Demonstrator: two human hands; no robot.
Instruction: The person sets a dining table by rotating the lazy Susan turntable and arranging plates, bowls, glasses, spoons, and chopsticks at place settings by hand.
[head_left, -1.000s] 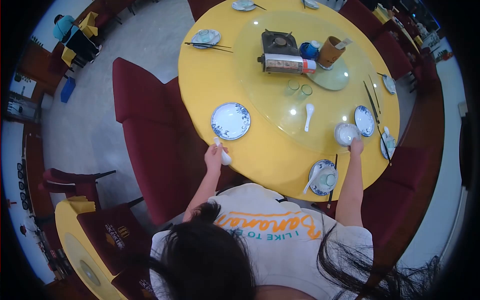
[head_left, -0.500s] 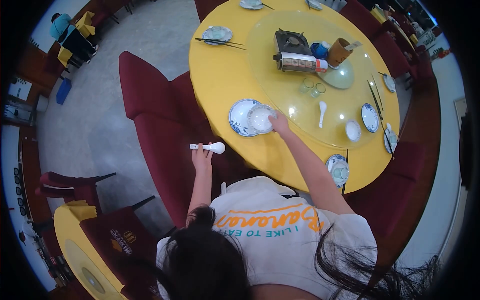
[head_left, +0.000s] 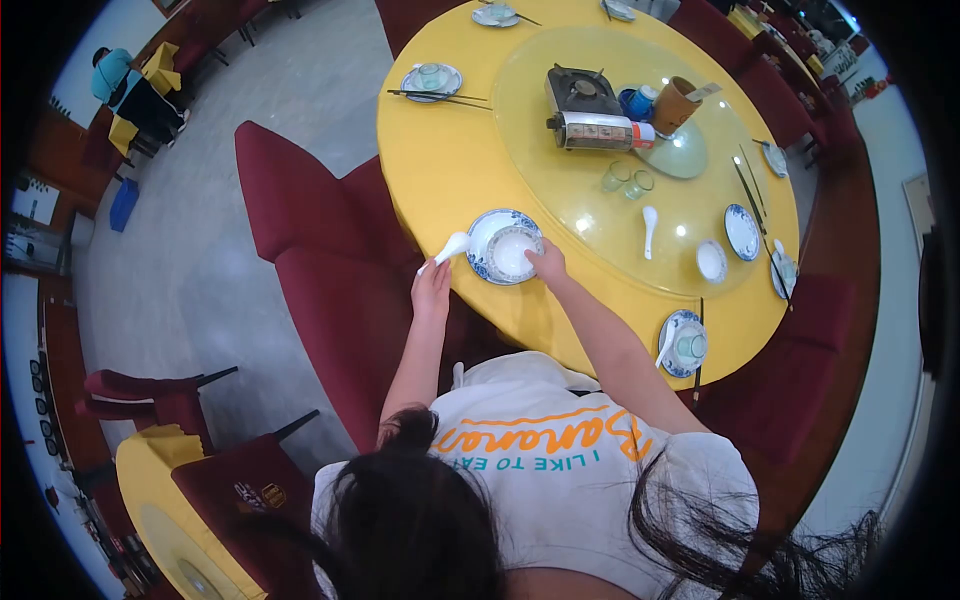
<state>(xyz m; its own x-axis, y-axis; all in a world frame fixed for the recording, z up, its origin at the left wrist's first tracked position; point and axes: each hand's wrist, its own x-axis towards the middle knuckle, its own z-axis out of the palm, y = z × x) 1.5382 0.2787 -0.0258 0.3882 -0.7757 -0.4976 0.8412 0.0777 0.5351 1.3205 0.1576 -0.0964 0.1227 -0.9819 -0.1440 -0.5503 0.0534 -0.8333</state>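
Note:
My left hand (head_left: 432,288) grips a white soup spoon (head_left: 455,246) by its handle, near the table edge and just left of a blue-patterned plate (head_left: 480,235). The spoon's bowl end points up and right, towards the plate's rim. My right hand (head_left: 547,262) pinches the right rim of a small patterned bowl (head_left: 513,254). That bowl is over the right part of the plate; I cannot tell whether its base rests there. Both hands are closed on what they hold.
On the glass turntable (head_left: 540,80) are a portable gas stove (head_left: 590,110), a brown cylindrical holder (head_left: 677,106), two glasses (head_left: 628,180), another spoon (head_left: 649,232), a bowl (head_left: 711,262) and a plate (head_left: 741,232). Red chairs (head_left: 310,270) flank the table. A person (head_left: 135,95) bends at the far left.
My left hand has moved right and up with the spoon, from over the chair to beside the plate. The bowl in my right hand has shifted slightly down and left, further over the plate.

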